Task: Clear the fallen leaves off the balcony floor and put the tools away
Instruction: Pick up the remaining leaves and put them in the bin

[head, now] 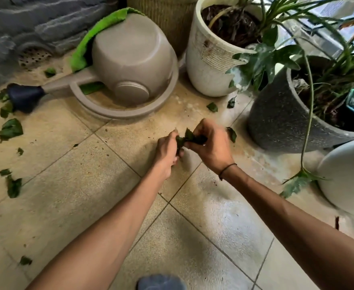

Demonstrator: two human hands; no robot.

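Green leaf bunch (189, 138) pinched between both hands (193, 147), long axis left-right above the tiles (67, 206).

Watering can (130, 59) beyond the fingers (195, 130) was smooth matt plastic (grey-beige); floor tiles (172, 237) below them looked fine-grained with sheen; green cloth (88, 49) was fuzzy.
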